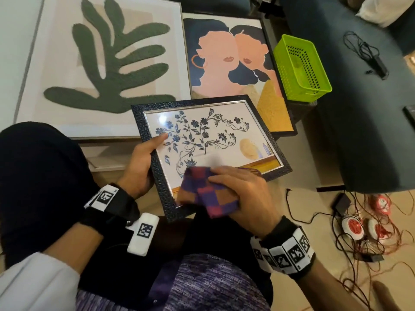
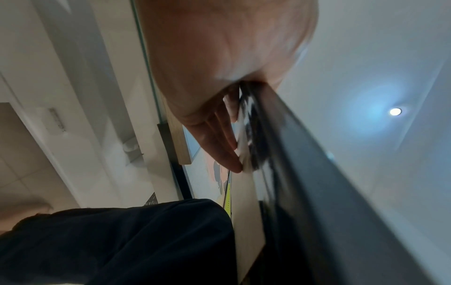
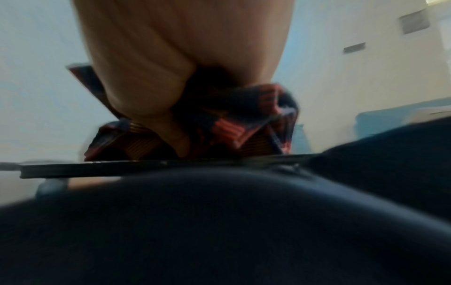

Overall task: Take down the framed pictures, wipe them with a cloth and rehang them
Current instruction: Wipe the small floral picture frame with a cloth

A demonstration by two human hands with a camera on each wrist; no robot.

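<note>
- A dark blue-grey sofa (image 1: 350, 108) is filling the far right of the room, with a black cable (image 1: 363, 50) lying on its seat.
- A pale tiled floor (image 1: 303, 180) is spreading under everything; at the near right a tangle of red and black wires (image 1: 359, 232) is lying on it.
- A large white-framed leaf picture (image 1: 101, 63) is lying flat at the far left on a low pale desk (image 1: 107, 158).
- A dark-framed picture of two faces (image 1: 229, 63) is lying just to the right of the leaf picture, its near edge tucked under the floral picture.
- A lime green basket (image 1: 301, 68) is standing just beside the two-faces picture on its right.
- The person's dark trouser legs (image 1: 40, 187) are taking up the near left and centre.
- The floral picture (image 1: 208, 140), in a black textured frame, is being held tilted over the lap, near centre.
- The left hand (image 1: 143, 162) is gripping the floral picture's left edge, thumb lying on the glass; the left wrist view shows its fingers (image 2: 219, 142) pressing flat against the back.
- The right hand (image 1: 242, 194) is clutching a checked purple, red and orange cloth (image 1: 208, 194), with its fingers curling round the bunched fabric and pressing it on the glass at the picture's near corner.
</note>
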